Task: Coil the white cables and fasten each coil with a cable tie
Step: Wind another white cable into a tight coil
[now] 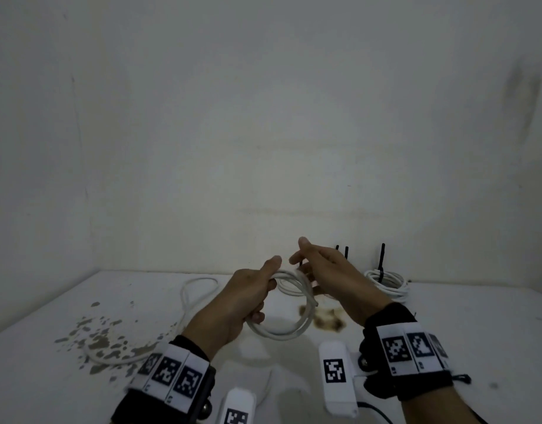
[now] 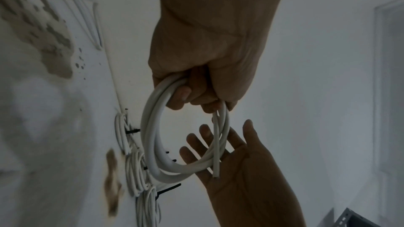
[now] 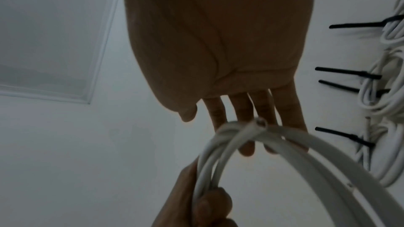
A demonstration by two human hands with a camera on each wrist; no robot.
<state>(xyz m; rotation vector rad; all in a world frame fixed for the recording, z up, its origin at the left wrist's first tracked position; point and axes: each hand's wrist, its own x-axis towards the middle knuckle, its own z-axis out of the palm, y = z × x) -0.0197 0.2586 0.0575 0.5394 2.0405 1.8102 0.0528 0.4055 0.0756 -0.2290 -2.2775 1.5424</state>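
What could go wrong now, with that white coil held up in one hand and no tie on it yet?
The coil is gripped only by the left hand; the right hand lies open beside it, so the loops might spring apart. The cut cable end hangs free and could slip out. No loose tie shows; fetching one may loosen the coil.
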